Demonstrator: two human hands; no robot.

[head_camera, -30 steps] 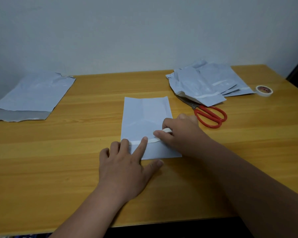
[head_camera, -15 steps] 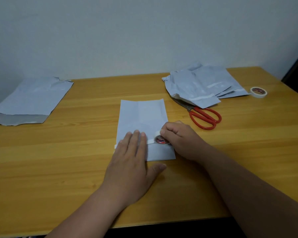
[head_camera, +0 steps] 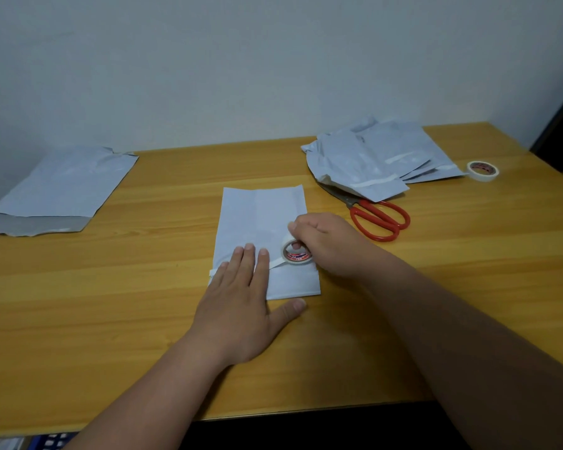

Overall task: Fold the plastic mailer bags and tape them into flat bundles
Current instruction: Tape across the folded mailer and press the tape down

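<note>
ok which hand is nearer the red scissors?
Right. The right hand grips a tape roll just left of the red scissors; the left hand presses the folded mailer, farther left.

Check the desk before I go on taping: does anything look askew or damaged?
Mostly tidy. The mailer at far left has a torn, ragged far corner. The scissors lie with their blades tucked under the pile, easy to snag. The folded bag lies flat under the left hand, the right hand holding the tape roll.
</note>
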